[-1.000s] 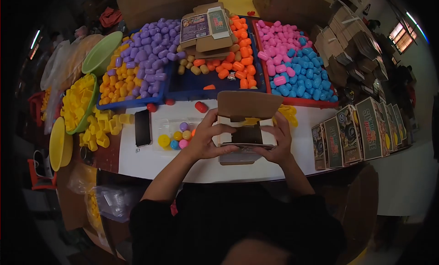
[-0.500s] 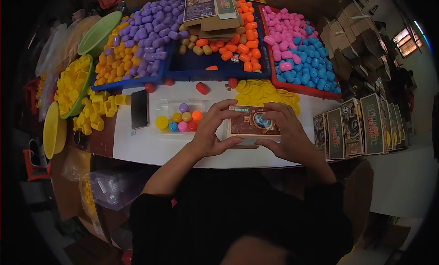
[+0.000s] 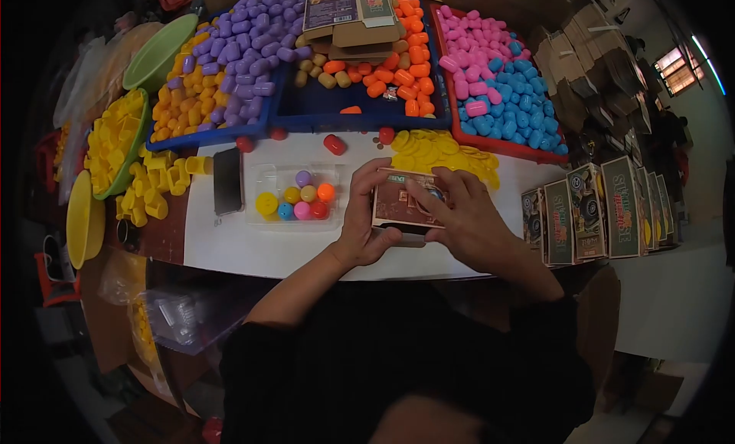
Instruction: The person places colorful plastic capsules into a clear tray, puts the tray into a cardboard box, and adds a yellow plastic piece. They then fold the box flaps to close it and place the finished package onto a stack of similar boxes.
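Observation:
A small brown printed cardboard box is held just above the white table top, near its front edge. Its left end is gripped by my left hand, thumb at the near side and fingers at the far side. My right hand grips the right end, one finger lying across the printed face and the thumb low at the near side. Those fingers hide part of the print. Left of the box lies a clear plastic tray holding several capsules in different colours and a yellow round piece.
Bins of purple capsules, orange capsules and blue capsules line the back. Yellow discs lie behind the box. A phone lies left; printed boxes stand right. Yellow cups are heaped far left.
My right hand has shifted left over the box, and one finger now covers more of its printed face. The box is slightly further left and tilted, with a dark strip showing along its near side.

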